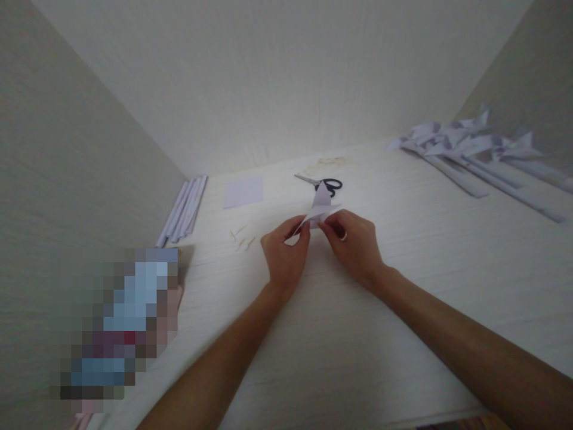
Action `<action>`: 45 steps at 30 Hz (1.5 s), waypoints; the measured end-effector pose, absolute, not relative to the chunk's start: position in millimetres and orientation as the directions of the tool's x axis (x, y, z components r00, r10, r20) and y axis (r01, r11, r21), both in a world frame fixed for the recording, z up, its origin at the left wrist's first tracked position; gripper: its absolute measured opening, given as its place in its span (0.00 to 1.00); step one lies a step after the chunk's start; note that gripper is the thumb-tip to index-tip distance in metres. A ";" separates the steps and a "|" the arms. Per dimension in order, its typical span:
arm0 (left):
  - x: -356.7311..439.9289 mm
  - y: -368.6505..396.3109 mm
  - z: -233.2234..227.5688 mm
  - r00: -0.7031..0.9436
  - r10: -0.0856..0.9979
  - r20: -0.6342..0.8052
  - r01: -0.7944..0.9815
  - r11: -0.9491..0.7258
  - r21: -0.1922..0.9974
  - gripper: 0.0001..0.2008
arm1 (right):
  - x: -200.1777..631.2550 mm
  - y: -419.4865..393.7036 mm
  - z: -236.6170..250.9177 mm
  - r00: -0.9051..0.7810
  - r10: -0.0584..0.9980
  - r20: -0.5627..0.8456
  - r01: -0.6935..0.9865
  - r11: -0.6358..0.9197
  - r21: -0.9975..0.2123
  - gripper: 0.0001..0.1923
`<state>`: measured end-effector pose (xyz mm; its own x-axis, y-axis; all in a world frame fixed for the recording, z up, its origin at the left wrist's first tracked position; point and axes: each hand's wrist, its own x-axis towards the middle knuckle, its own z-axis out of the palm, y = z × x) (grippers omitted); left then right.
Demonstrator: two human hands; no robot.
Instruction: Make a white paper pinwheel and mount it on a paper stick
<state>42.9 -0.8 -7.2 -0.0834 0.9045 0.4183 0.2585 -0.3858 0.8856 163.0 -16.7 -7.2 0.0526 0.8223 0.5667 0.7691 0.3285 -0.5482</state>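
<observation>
A folded white paper pinwheel is held up between my two hands over the middle of the table. My left hand pinches its left side between thumb and fingers. On the other side, the fingertips of my right hand close on its lower right edge. One pointed blade sticks up and partly covers the black-handled scissors lying just behind. Whether a small fastener sits between my fingers is hidden.
A square paper sheet lies left of the scissors, with several thin pale sticks nearer me. Rolled paper tubes rest by the left wall. Pinwheels on paper sticks pile at the right. Pale bits lie behind the scissors. A pixelated patch covers the lower left.
</observation>
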 end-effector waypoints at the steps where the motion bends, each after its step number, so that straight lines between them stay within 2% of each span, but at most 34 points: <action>1: 43.0 -0.8 -7.2 -0.093 0.904 0.418 0.249 -0.385 0.889 0.07 | 163.0 -16.9 -7.0 0.047 0.823 0.567 0.768 0.332 -0.547 0.06; 8: 42.6 -0.7 -6.3 -0.116 0.908 0.402 0.207 -0.374 0.904 0.08 | 163.2 -16.2 -6.8 0.023 0.827 0.562 0.774 0.341 -0.533 0.06; 15: 42.3 1.8 -9.9 -0.100 0.891 0.444 0.252 -0.409 0.877 0.07 | 163.8 -14.4 -8.9 0.000 0.822 0.569 0.781 0.356 -0.514 0.06; 22: 42.1 1.6 -11.6 -0.074 0.873 0.482 0.287 -0.445 0.848 0.06 | 165.3 -15.1 -8.7 0.041 0.765 0.643 0.777 0.381 -0.502 0.04; 28: 41.4 1.5 -11.6 -0.043 0.867 0.496 0.336 -0.455 0.825 0.07 | 166.3 -14.9 -7.6 -0.009 0.732 0.681 0.767 0.442 -0.465 0.07; 38: 41.7 1.6 -12.0 -0.051 0.875 0.481 0.350 -0.436 0.829 0.08 | 166.4 -16.2 -5.7 -0.096 0.775 0.624 0.824 0.414 -0.387 0.09; 45: 41.9 2.5 -11.4 -0.068 0.885 0.460 0.288 -0.425 0.858 0.07 | 166.0 -13.3 -7.1 -0.094 0.855 0.510 0.891 0.301 -0.340 0.10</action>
<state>41.9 2.5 -11.4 -0.0676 0.8851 0.4605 0.2881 -0.4245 0.8583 166.0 -13.3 -7.1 -0.0940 0.8552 0.5097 0.8910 0.3007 -0.3402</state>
